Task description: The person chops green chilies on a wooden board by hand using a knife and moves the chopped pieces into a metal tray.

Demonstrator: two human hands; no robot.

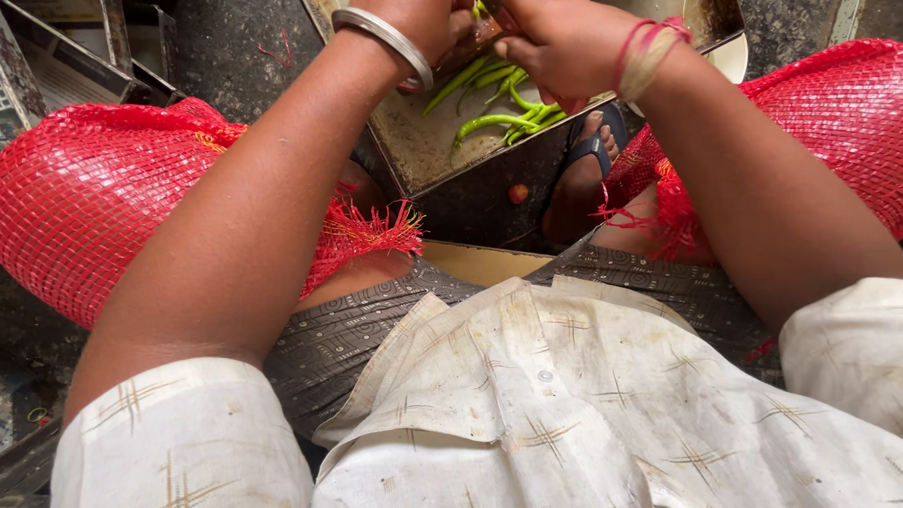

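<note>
My left hand (418, 13), with a silver bangle on its wrist, and my right hand (556, 42), with red thread round its wrist, meet at the top edge of the view. Their fingers close together on a green chili (479, 7), of which only a small bit shows between them. Below the hands lies a small heap of long green chilies (498, 107) in a square metal tray (423, 145). The fingertips of both hands are partly cut off by the frame.
Red mesh sacks cover my left knee (90, 207) and right knee (857, 120). A sandalled foot (586, 154) rests by the tray's near corner, with a small red scrap (517, 193) on the dark floor. Cardboard boxes (54, 58) stand at the upper left.
</note>
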